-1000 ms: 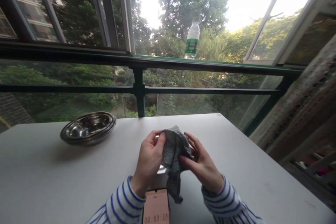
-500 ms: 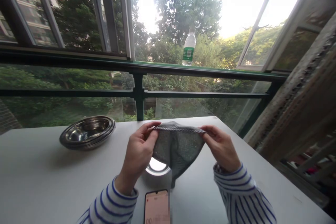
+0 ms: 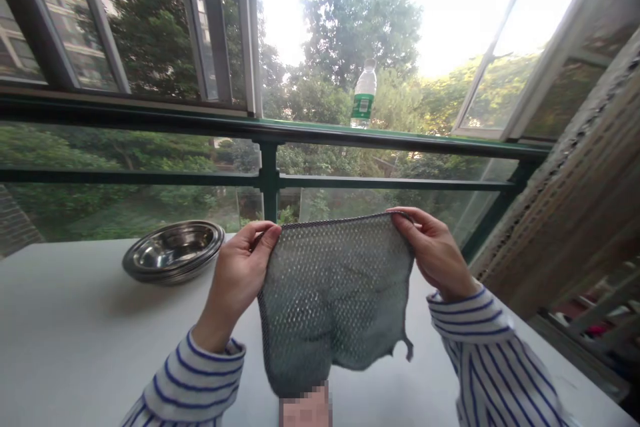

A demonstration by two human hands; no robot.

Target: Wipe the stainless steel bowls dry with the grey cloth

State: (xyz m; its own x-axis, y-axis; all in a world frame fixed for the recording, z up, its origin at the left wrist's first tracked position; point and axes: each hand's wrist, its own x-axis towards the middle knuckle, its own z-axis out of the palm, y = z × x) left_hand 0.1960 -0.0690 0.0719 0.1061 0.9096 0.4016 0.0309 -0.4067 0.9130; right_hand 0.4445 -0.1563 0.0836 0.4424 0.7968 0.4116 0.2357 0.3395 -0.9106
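Note:
A grey-green mesh cleaning cloth (image 3: pixel 335 287) with a dark stitched border hangs spread out above the table. My left hand (image 3: pixel 240 273) pinches its upper left corner between thumb and fingers. At the upper right corner, my right hand (image 3: pixel 437 250) holds the cloth the same way. A small loop dangles from its lower right corner. Below the cloth, part of a phone (image 3: pixel 305 410) shows, its screen pixelated. The shiny metal dish on the table is now hidden behind the cloth.
Several nested metal bowls (image 3: pixel 173 253) stand on the white table (image 3: pixel 75 333) to the left. Behind the table runs a dark green railing (image 3: pixel 270 177), with a plastic bottle (image 3: pixel 364 97) on the ledge above. A patterned curtain (image 3: pixel 565 180) hangs at the right.
My hands have moved apart and the right one has risen, stretching the folded cloth out flat. It now covers the dish and much of the phone.

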